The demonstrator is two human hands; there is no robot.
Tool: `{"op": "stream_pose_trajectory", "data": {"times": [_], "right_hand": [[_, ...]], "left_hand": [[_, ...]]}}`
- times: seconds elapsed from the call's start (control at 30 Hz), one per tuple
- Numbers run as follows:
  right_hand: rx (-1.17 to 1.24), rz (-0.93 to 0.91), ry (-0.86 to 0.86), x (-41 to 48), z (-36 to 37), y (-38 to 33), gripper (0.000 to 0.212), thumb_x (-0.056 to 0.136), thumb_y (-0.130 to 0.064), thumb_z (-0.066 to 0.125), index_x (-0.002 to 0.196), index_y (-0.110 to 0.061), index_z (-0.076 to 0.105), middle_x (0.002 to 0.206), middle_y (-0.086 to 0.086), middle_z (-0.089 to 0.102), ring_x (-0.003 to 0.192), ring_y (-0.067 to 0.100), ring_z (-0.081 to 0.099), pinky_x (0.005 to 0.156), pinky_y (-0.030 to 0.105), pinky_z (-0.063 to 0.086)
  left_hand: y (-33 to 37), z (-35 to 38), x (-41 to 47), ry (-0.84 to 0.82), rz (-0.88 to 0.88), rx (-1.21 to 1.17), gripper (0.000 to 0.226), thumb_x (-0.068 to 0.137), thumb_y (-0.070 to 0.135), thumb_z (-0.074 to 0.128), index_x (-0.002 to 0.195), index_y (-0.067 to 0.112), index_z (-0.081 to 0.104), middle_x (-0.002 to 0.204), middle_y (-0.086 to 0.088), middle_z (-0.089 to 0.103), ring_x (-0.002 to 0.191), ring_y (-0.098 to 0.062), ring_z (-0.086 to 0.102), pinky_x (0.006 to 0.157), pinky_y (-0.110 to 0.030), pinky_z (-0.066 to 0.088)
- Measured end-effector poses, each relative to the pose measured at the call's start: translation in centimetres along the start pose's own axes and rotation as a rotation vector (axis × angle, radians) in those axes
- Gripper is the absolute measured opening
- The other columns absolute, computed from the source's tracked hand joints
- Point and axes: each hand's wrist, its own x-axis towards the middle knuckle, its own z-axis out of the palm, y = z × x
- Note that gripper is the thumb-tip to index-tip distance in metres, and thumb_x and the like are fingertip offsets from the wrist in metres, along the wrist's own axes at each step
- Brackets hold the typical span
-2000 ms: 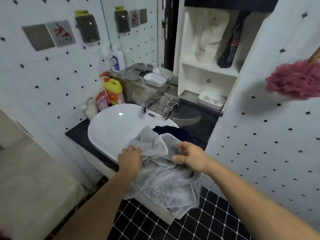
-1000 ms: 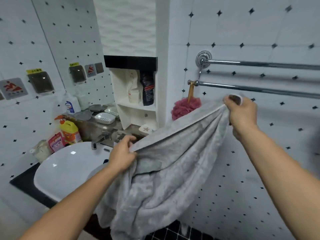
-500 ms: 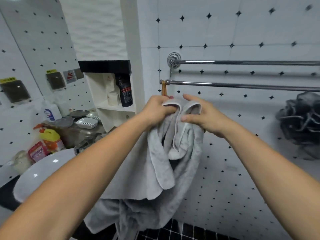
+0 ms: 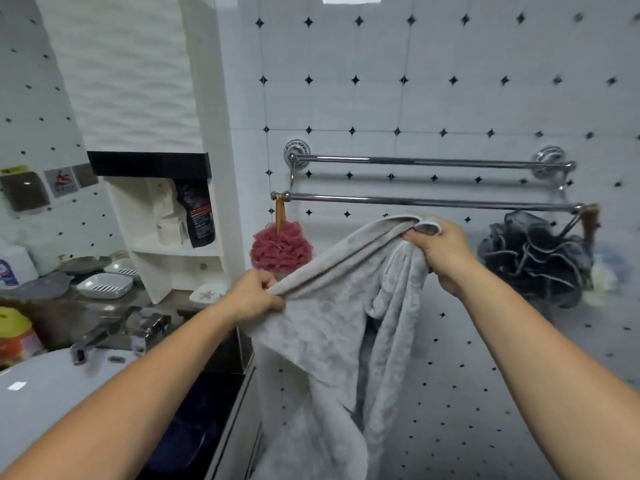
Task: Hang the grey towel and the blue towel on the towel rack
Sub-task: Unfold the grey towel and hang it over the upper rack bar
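I hold the grey towel [image 4: 332, 334] stretched in front of the wall, just below the chrome towel rack [image 4: 433, 202] with its two bars. My left hand [image 4: 254, 297] grips the towel's lower left edge. My right hand [image 4: 438, 252] grips the upper edge, higher and to the right, close under the lower bar. The rest of the towel hangs down toward the floor. A dark blue cloth, apparently the blue towel [image 4: 188, 424], lies on the counter edge by the sink, partly hidden behind my left forearm.
A pink bath pouf [image 4: 281, 251] hangs from the rack's left end and a dark grey pouf [image 4: 533, 261] from its right end. The white sink [image 4: 45, 393] with a faucet [image 4: 104, 336] is at lower left, soap dishes, bottles and a shelf niche [image 4: 173, 230] behind it.
My hands, together at the towel's top half a second ago, have moved apart and spread its edge: left hand down and left, right hand to the right under the lower bar.
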Motion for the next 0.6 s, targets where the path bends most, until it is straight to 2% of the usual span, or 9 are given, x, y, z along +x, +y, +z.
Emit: {"op": "stream_pose_trajectory", "data": {"times": [0.07, 0.1, 0.2, 0.27, 0.33, 0.4, 0.47, 0.53, 0.6], "right_hand": [[0.027, 0.044, 0.030, 0.0, -1.3, 0.3, 0.008, 0.084, -0.013, 0.070, 0.080, -0.019, 0.066, 0.077, 0.000, 0.072, 0.066, 0.013, 0.067, 0.060, 0.029, 0.052], [0.034, 0.063, 0.043, 0.1, -1.9, 0.5, 0.007, 0.084, -0.013, 0.070, 0.081, -0.018, 0.067, 0.076, 0.000, 0.073, 0.066, 0.012, 0.069, 0.059, 0.028, 0.055], [0.028, 0.132, 0.093, 0.6, -3.4, 1.3, 0.006, 0.084, -0.013, 0.071, 0.085, -0.017, 0.068, 0.073, -0.002, 0.074, 0.064, 0.012, 0.070, 0.048, 0.022, 0.051], [-0.002, 0.192, 0.150, 0.9, -4.2, 2.0, 0.011, 0.082, -0.013, 0.074, 0.090, -0.015, 0.067, 0.081, 0.004, 0.073, 0.068, 0.017, 0.070, 0.051, 0.025, 0.052], [-0.045, 0.253, 0.225, 1.2, -5.3, 2.9, 0.018, 0.078, -0.007, 0.076, 0.086, -0.016, 0.063, 0.083, 0.007, 0.069, 0.070, 0.021, 0.068, 0.053, 0.027, 0.052], [-0.080, 0.307, 0.274, 1.4, -6.7, 3.9, 0.025, 0.074, 0.000, 0.075, 0.080, -0.021, 0.062, 0.080, 0.007, 0.065, 0.067, 0.023, 0.063, 0.048, 0.026, 0.048], [-0.145, 0.369, 0.344, 1.4, -8.1, 4.6, 0.021, 0.075, -0.003, 0.076, 0.089, -0.015, 0.068, 0.078, 0.013, 0.065, 0.063, 0.025, 0.059, 0.051, 0.030, 0.050], [-0.198, 0.409, 0.397, 1.3, -9.2, 5.3, 0.024, 0.076, -0.009, 0.078, 0.098, -0.006, 0.068, 0.079, 0.018, 0.067, 0.065, 0.027, 0.060, 0.060, 0.038, 0.054], [-0.178, 0.395, 0.380, 1.0, -9.3, 5.7, 0.027, 0.078, -0.013, 0.077, 0.101, -0.003, 0.066, 0.082, 0.019, 0.065, 0.069, 0.027, 0.059, 0.055, 0.034, 0.049]], "left_hand": [[-1.2, -0.4, -0.3, -0.171, -0.054, -0.052, 0.018, 0.060, 0.019, 0.082, 0.074, 0.016, 0.072, 0.076, 0.001, 0.073, 0.077, -0.021, 0.068, 0.065, -0.024, 0.050], [-1.5, -0.5, -0.6, -0.226, -0.067, -0.138, 0.026, 0.057, 0.021, 0.084, 0.082, 0.014, 0.076, 0.085, -0.003, 0.077, 0.084, -0.024, 0.071, 0.075, -0.027, 0.054], [-0.9, -0.9, -0.8, -0.290, -0.085, -0.708, 0.049, 0.059, 0.015, 0.086, 0.105, 0.005, 0.074, 0.111, -0.019, 0.072, 0.104, -0.035, 0.069, 0.093, -0.043, 0.054], [0.5, -1.1, 0.0, -0.270, -0.084, -0.982, 0.044, 0.072, 0.011, 0.081, 0.114, 0.000, 0.069, 0.116, -0.023, 0.069, 0.106, -0.037, 0.068, 0.089, -0.045, 0.056], [2.2, -1.1, 0.8, -0.166, -0.225, -1.109, 0.030, 0.080, 0.009, 0.074, 0.108, -0.001, 0.069, 0.103, -0.022, 0.073, 0.091, -0.032, 0.073, 0.079, -0.045, 0.060], [3.4, -0.7, 1.2, -0.109, -0.386, -1.167, 0.013, 0.083, 0.011, 0.072, 0.093, 0.004, 0.068, 0.086, -0.017, 0.074, 0.070, -0.027, 0.074, 0.058, -0.042, 0.062], [4.0, -0.1, 1.2, -0.094, -0.465, -1.208, 0.013, 0.085, 0.012, 0.071, 0.091, 0.003, 0.065, 0.081, -0.016, 0.070, 0.061, -0.028, 0.072, 0.047, -0.039, 0.058], [4.4, 0.7, 1.3, -0.067, -0.490, -1.248, 0.012, 0.086, 0.012, 0.071, 0.087, 0.004, 0.063, 0.073, -0.014, 0.067, 0.055, -0.027, 0.070, 0.042, -0.039, 0.056], [5.4, 1.6, 1.2, -0.048, -0.465, -1.302, 0.012, 0.087, 0.011, 0.070, 0.078, 0.009, 0.063, 0.068, -0.008, 0.065, 0.052, -0.021, 0.068, 0.045, -0.038, 0.057]]}}
